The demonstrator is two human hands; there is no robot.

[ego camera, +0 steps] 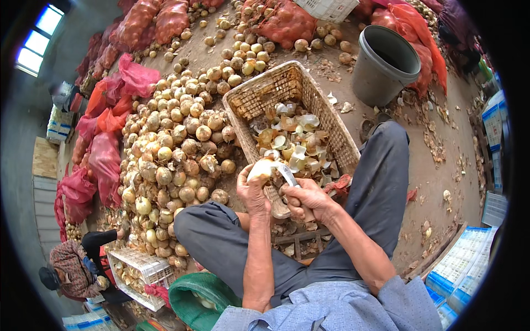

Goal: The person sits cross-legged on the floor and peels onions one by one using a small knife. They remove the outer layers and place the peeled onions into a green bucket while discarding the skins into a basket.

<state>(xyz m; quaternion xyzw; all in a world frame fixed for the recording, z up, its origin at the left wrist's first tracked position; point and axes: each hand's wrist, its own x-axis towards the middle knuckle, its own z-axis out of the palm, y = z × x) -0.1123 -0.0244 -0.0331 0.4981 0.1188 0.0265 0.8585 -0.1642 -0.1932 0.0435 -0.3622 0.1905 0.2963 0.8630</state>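
Note:
My left hand (253, 188) holds a pale, peeled-looking onion (261, 170) over the near edge of a dirty plastic crate (335, 124). In my right hand (308, 200) is a knife with a wooden handle; its curved metal blade (286, 173) lies against the onion's right side. Onion skins and pale peelings (298, 140) partly fill the crate, which stands between my knees. Part of the handle is hidden inside my right fist. To the left of the crate spreads a large heap of unpeeled onions (178, 153).
A grey bucket (385, 66) stands beyond my right knee. Red mesh sacks (105, 165) line the left and back. A green mesh sack (194, 285) is beside my left hip. Another person (74, 269) sits at lower left by a white crate (140, 273). Blue-and-white crates (459, 256) are at right.

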